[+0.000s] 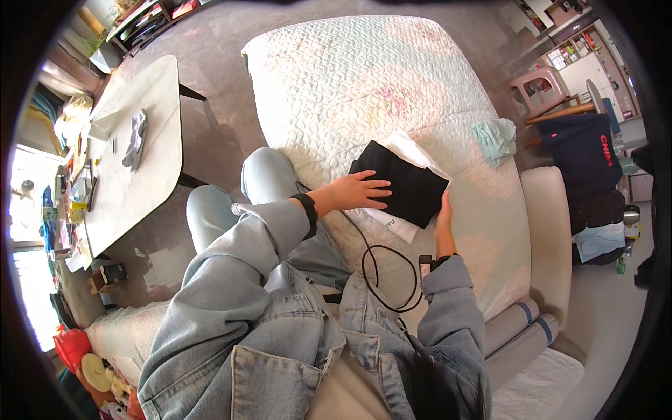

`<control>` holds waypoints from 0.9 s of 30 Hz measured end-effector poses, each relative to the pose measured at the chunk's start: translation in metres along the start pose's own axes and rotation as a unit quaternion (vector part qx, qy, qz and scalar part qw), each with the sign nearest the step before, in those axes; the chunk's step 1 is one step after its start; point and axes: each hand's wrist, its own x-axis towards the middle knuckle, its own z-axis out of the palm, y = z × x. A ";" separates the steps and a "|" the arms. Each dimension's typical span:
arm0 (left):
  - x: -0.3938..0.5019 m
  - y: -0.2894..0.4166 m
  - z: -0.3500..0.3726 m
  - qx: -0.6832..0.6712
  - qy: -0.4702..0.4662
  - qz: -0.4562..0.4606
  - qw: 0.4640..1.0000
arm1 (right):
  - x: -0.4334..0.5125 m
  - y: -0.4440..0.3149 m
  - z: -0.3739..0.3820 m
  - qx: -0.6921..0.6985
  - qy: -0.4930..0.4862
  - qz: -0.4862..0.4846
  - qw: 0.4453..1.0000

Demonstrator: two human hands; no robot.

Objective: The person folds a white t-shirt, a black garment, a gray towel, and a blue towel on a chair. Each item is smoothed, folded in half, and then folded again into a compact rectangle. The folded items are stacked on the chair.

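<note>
A folded black cloth garment (401,181) lies on top of a white cloth (409,147) that bears some printed letters. My left hand (362,191) rests palm down on the black garment's left part, its fingers spread. At the right edge of the same garment is my right hand (444,220), upright along its side. Part of that hand is turned away, and whether it grips the edge cannot be made out. Both cloths lie on a quilted pale cover with flower patterns (325,105). To their right sits a crumpled mint-green cloth (494,140).
A black cable (364,262) loops between my lap and the cover. On the left stands a marble-look table (152,194) with a grey sock-like cloth (136,137). A cream backrest (546,236) borders the right side. Beyond it are draped dark clothes (583,152) and a pink plastic stool (541,89).
</note>
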 end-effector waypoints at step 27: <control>-0.123 0.031 -0.033 -0.813 0.200 -0.300 0.458 | -0.157 -0.192 0.272 0.059 -0.230 -0.060 0.970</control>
